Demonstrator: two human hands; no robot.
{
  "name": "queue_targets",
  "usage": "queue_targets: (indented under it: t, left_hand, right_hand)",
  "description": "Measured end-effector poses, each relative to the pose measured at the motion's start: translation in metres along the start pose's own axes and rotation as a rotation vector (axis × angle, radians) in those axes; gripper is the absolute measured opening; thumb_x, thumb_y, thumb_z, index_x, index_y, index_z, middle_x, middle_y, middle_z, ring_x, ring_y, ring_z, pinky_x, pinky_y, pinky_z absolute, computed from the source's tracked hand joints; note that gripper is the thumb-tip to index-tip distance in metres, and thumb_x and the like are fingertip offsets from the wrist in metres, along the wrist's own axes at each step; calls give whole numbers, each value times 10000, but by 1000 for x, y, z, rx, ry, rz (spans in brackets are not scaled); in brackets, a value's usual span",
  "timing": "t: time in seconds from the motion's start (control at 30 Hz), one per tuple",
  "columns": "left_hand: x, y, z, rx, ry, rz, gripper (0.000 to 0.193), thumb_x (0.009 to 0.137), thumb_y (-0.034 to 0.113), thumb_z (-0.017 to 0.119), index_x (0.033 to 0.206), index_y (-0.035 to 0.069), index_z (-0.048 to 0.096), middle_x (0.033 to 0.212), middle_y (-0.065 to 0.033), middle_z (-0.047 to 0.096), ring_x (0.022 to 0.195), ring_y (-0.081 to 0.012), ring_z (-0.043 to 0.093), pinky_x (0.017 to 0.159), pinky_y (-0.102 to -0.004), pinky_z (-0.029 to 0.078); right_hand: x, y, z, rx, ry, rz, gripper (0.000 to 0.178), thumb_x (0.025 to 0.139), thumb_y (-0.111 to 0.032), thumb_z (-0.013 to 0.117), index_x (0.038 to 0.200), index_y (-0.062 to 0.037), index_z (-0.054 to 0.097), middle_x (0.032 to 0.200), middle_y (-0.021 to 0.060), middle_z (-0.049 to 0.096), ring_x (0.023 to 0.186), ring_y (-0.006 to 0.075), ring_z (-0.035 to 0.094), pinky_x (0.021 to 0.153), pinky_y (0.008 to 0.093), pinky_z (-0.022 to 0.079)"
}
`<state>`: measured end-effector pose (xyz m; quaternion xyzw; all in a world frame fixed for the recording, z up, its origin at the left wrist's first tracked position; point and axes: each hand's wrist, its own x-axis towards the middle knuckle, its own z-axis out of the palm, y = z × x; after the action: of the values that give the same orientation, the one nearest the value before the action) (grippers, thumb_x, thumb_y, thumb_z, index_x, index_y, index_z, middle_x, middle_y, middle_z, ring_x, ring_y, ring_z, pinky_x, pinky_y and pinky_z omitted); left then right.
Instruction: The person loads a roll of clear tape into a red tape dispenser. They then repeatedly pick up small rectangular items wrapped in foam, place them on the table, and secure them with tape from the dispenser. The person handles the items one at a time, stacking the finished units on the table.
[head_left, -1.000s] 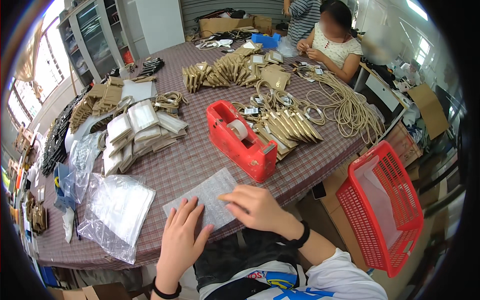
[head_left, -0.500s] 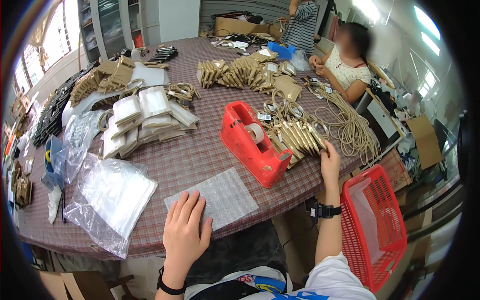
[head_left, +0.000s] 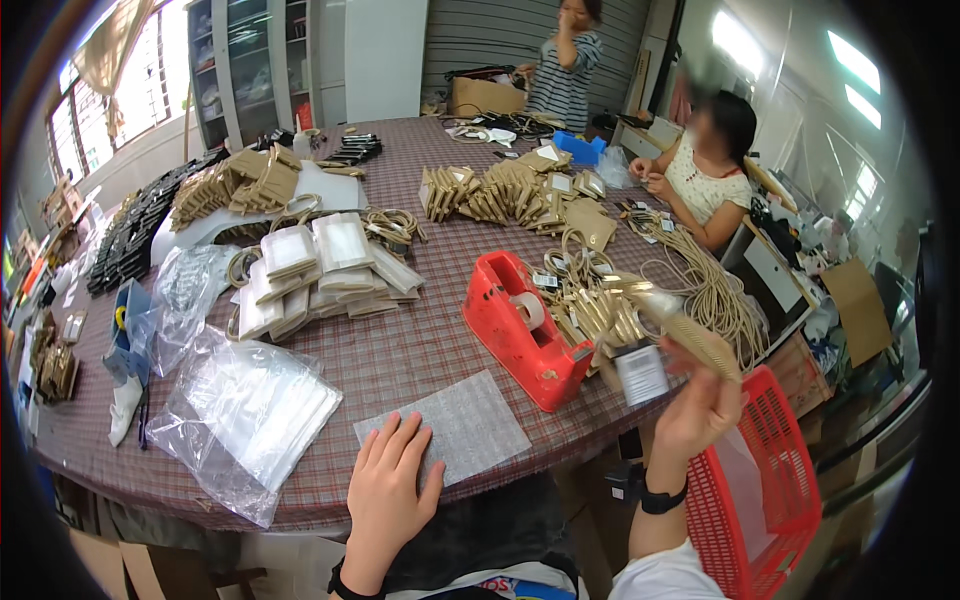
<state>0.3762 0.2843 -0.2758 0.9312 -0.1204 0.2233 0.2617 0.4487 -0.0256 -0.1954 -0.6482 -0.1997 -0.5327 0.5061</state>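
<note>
My left hand lies flat with fingers spread on the near edge of a thin, whitish foam sheet at the table's front. My right hand is raised beyond the table edge, fingers closed on a tan corded piece. Motion blurs the piece, so its full shape cannot be made out. A white printed tag dangles beside it. Just left of the piece lies a row of similar tan pieces. A red tape dispenser stands between that row and the sheet.
Clear plastic bags lie left of the sheet. Behind them are stacked wrapped packets. More tan pieces and coiled cords cover the far right. A red basket stands below the right edge. Two people are across the table.
My right hand has lifted a tan piece with its tag from the row and drawn it right and toward me. My left hand stays flat on the sheet. The view has tilted up slightly.
</note>
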Motion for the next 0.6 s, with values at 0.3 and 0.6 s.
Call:
queue_targets:
  t: [0.3, 0.6]
  left_hand:
    - [-2, -2, -6, -169, 109, -53, 398, 863, 23, 778, 1244, -33, 678, 1282, -175, 691, 1191, -395, 658, 1005, -449, 553]
    - [3, -7, 1, -219, 169, -201, 608, 889, -66, 701, 1470, -65, 522, 1319, -248, 652, 1148, -415, 634, 1001, -453, 529]
  right_hand:
    - [-5, -56, 92, 43, -544, -128, 440, 828, 66, 719, 1261, 3, 760, 1373, 236, 710, 1102, 344, 762, 913, 388, 620]
    - [-133, -46, 72, -149, -853, -65, 415, 800, -20, 798, 1213, -52, 773, 1362, 133, 723, 1087, 332, 732, 872, 390, 624]
